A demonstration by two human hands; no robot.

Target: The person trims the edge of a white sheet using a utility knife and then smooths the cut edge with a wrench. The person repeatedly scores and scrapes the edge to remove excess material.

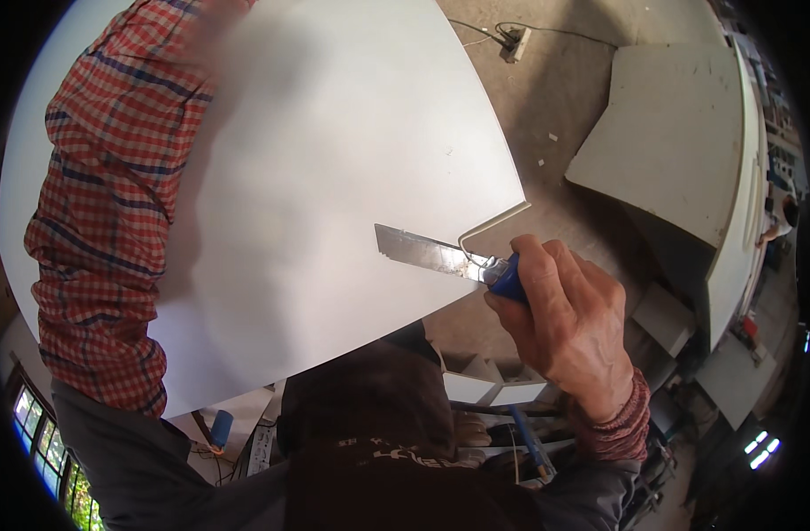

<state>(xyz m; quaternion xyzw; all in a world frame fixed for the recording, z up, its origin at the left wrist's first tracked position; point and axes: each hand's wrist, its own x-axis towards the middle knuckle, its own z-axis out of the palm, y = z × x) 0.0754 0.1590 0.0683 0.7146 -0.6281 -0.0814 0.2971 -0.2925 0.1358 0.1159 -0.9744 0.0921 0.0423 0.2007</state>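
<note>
My right hand (568,310) is wrapped round the blue handle of a knife (427,252) with a broad, flat metal blade. The blade lies across the white board (352,142) near its right corner, pointing left. A thin pale edging strip (495,221) runs along the board's short edge there, and its end curls down beside the blade, close to my fingers. My left arm, in a red checked sleeve (113,203), reaches forward over the board's left side. My left hand lies beyond the top of the picture.
A second pale panel (675,133) stands to the right, beyond a strip of concrete floor. A white power socket block (518,46) with black cables lies on that floor. Below the board, a blue-handled tool (221,427) shows on the left, and several tools on the right.
</note>
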